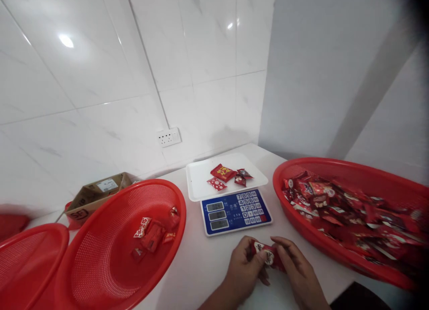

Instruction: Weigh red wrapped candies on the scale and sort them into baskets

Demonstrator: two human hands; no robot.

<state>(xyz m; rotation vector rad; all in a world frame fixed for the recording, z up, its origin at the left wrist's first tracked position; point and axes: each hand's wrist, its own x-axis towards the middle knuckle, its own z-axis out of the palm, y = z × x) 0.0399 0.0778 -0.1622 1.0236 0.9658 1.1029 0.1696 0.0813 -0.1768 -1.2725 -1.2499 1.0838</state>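
Observation:
Between my two hands is a small red wrapped snack packet (268,253) with a white label, held just in front of the scale. My left hand (241,269) is closed on its left end, thumb on the face. On the packet's right end are the fingers and thumb of my right hand (297,269). The blue digital scale (223,214) has lit displays and a keypad. Its white tray (197,181) carries a larger red packet (223,172), a white-dotted red packet (216,183) and small dark red wrapped pieces (240,179).
A big red basket (279,191) full of red packets stands at right. To the left, a red colander (110,238) holds several packets, beside another red basket (60,240). Behind them sits an open cardboard box (97,198). A socket (168,137) is on the tiled wall.

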